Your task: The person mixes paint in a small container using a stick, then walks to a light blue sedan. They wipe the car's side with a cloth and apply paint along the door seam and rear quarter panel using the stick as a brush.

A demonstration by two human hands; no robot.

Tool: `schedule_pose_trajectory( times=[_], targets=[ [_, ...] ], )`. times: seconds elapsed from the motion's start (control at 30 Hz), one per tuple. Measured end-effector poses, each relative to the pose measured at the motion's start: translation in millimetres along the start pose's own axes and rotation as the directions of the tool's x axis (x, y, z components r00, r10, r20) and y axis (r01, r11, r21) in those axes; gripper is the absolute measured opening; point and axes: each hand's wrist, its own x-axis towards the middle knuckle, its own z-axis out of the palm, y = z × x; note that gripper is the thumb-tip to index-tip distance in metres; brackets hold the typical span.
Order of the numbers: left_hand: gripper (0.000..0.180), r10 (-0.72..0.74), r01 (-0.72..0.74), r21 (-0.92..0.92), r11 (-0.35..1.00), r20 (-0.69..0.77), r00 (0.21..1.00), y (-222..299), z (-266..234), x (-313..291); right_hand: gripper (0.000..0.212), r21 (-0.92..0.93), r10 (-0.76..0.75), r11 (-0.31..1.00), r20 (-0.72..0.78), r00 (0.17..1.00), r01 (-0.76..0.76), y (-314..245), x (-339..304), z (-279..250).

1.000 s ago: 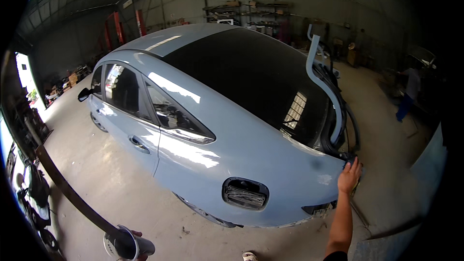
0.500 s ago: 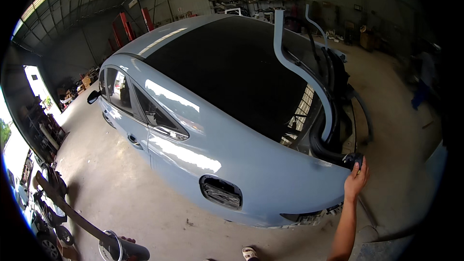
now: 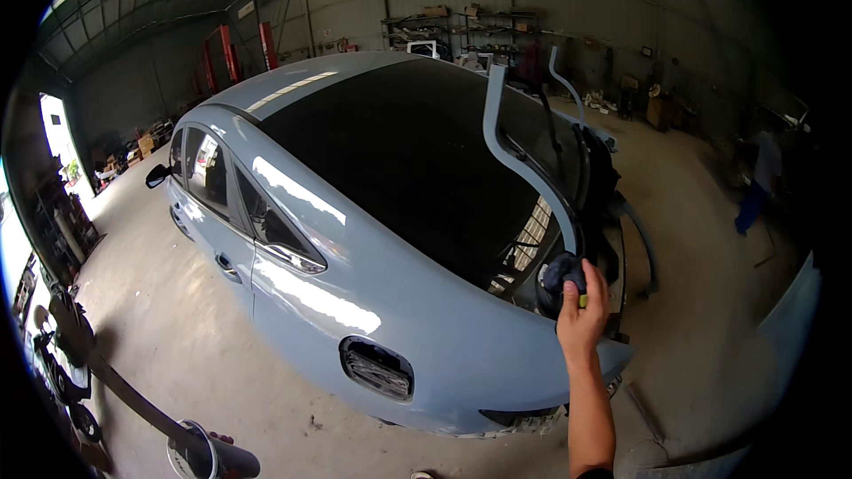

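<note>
My right hand is closed around a dark, cloth-like wad with a yellow-green bit at its side. It is held over the rear corner of a light-blue car, by the lower end of a curved blue strip; contact with the car cannot be made out. At the lower left, fingertips of my left hand show behind a grey cylinder with a pale-rimmed mouth, and the hand grips it. From that mouth a long, flat dark strip slants up to the left. The rest of the hand is hidden.
The car's fuel-filler opening is uncovered. A second blue strip rises farther back. Loaded shelves and red posts stand behind. A person in blue trousers is at far right. Car parts lie at left.
My right hand has moved left with the dark wad, from the car's rear edge to beside the curved strip's lower end. The view has shifted slightly. My left hand still grips the cylinder.
</note>
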Motion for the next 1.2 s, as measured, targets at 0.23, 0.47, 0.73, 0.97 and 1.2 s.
schedule_pose_trajectory(
  times=[0.23, 0.47, 0.73, 0.97, 1.2],
  targets=[
    [0.079, 0.056, -0.043, -0.094, 0.995, 0.145, 0.988, -53, -53, -21, 0.039, 0.05, -0.122, 0.992, 0.127, 0.984, 0.117, -46, 46, 130],
    [0.073, -0.11, 0.095, -0.129, 0.987, -0.115, 0.987, -32, -58, -28, 0.036, 0.36, -0.171, 0.933, 0.42, 0.891, 0.01, -131, -35, 108],
    [0.079, -0.122, 0.115, -0.077, 0.99, -0.09, 0.988, -53, -121, 2, 0.038, -0.258, 0.246, 0.926, 0.966, -0.079, -0.275, 15, -503, 23],
    [0.084, -0.119, 0.133, -0.186, 0.973, 0.081, 0.989, -105, -213, 69, 0.047, -0.664, 0.545, 0.639, 0.747, -0.381, -0.389, -113, -524, 57],
    [0.085, -0.034, 0.118, -0.184, 0.976, 0.406, 0.913, -149, -264, 160, 0.057, -0.735, 0.401, 0.035, 0.631, -0.664, -0.677, -234, -448, 19]
  ],
)
